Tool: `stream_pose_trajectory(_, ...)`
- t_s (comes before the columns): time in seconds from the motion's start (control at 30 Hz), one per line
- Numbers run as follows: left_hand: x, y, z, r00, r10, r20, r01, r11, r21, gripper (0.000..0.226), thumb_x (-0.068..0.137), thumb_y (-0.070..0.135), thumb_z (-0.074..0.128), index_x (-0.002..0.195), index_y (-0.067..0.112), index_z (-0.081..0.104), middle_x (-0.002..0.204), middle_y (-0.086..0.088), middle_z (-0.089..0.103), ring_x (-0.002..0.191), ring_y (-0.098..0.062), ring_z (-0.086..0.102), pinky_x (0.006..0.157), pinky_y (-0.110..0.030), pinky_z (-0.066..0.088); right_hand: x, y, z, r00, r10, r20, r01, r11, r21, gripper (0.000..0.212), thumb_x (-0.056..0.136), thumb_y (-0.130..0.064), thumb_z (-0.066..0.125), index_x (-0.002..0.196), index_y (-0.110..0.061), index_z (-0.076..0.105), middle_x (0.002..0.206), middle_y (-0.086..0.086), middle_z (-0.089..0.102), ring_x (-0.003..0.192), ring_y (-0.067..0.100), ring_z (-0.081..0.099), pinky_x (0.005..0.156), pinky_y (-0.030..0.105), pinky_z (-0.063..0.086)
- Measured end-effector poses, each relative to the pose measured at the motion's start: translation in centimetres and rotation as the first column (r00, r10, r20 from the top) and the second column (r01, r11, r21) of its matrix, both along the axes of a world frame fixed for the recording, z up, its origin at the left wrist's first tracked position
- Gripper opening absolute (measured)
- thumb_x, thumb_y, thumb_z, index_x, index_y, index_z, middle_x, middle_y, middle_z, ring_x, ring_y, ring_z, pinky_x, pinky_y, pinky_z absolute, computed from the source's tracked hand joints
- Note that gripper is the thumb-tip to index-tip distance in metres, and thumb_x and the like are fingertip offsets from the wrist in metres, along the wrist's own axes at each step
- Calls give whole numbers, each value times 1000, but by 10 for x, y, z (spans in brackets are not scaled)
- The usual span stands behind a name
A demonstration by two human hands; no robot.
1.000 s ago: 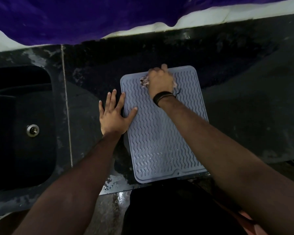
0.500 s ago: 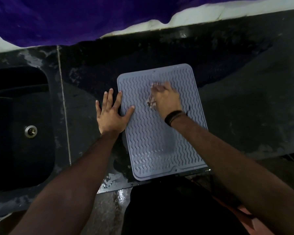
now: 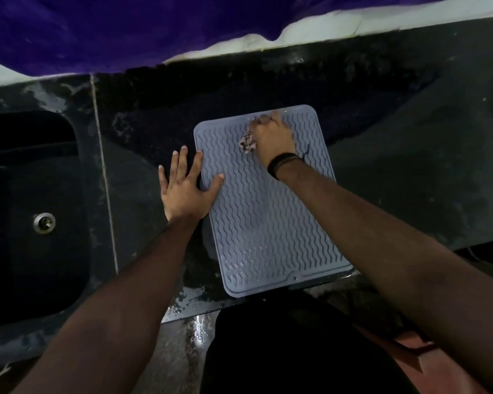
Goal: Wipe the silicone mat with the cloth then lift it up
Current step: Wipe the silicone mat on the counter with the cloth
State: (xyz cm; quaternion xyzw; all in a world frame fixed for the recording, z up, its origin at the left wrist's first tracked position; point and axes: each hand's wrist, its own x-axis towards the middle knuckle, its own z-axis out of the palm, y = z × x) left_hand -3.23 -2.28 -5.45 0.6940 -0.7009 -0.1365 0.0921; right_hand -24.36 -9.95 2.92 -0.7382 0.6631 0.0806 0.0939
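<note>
A grey silicone mat [image 3: 271, 223] with a wavy ribbed pattern lies flat on the dark countertop [image 3: 410, 180], its near edge at the counter's front. My right hand [image 3: 272, 136] is closed on a small crumpled pale cloth [image 3: 247, 143] and presses it on the mat near its far edge. Most of the cloth is hidden under the hand. My left hand [image 3: 184, 187] lies flat with fingers spread, its thumb and one fingertip on the mat's left edge, the rest on the counter.
A dark sink [image 3: 32, 211] with a metal drain [image 3: 44, 222] is set into the counter at the left. Purple fabric [image 3: 125, 27] hangs over the back wall. Wet patches [image 3: 187, 301] shine on the counter's front edge. Dark clothing of mine is below.
My right hand slid the cloth toward me down the mat, then back up to the far edge. The left hand stayed pressed on the mat's left side.
</note>
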Motion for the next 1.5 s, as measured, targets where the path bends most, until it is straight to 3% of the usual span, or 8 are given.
stream_pose_trajectory(0.27,-1,0,-3,1000,5,5,-5,1000,-7,79,94,80,33,160,37,29,172,1,16,159,-18,5,125,-59,-6,-9,119,-17,997,6,77,-5,1000,-11,55,81,-16,64,133,-4,53,139,12,51,128,32,42,98,46,39)
stream_pose_trajectory(0.47,-1,0,-1,1000,7,-13,-7,999,35,84,92,85,25,161,37,27,172,2,11,159,-16,0,125,-59,-8,-14,210,1,998,57,-8,-56,998,21,49,67,-17,76,115,-10,67,114,7,67,104,30,60,80,38,51)
stream_pose_trajectory(0.57,0,1,1,1000,-11,-17,11,999,35,88,91,86,25,161,34,28,173,-1,12,159,-18,1,125,-60,-6,-16,205,12,997,76,-24,-72,988,136,44,77,-20,66,120,-17,61,121,3,61,115,26,50,89,39,44)
stream_pose_trajectory(0.7,3,1,4,999,-41,-29,42,998,46,98,84,93,27,161,33,27,172,-3,11,159,-20,0,124,-60,-8,-6,157,14,995,-98,9,98,995,-18,43,79,-21,68,121,-14,60,121,8,62,118,29,48,90,40,42)
stream_pose_trajectory(0.8,3,0,3,999,-48,-15,49,998,49,101,82,95,27,162,33,24,173,-3,10,159,-21,-1,124,-61,-8,9,136,4,992,-127,-21,128,991,45,53,83,-20,64,133,-10,49,134,11,52,126,30,40,96,42,39)
stream_pose_trajectory(1.07,2,1,0,999,-42,-9,42,998,46,100,84,95,22,162,33,24,173,-2,10,159,-21,0,123,-61,-10,2,250,-4,995,-96,7,96,990,-107,40,81,-17,51,119,-10,63,119,7,63,106,31,55,80,42,48)
stream_pose_trajectory(1.27,3,1,3,999,-50,-12,51,997,56,100,84,94,21,163,32,22,173,-3,8,159,-22,-2,123,-61,-11,-8,297,11,998,-37,-52,40,998,52,38,84,-20,44,116,-18,63,115,0,64,104,26,53,80,38,45)
stream_pose_trajectory(1.5,2,2,7,999,-49,7,49,997,62,99,85,93,23,163,32,23,173,-3,8,159,-22,-2,123,-61,-9,16,232,16,984,-162,74,160,987,29,64,71,-27,77,129,-18,55,126,2,59,113,28,47,86,44,46)
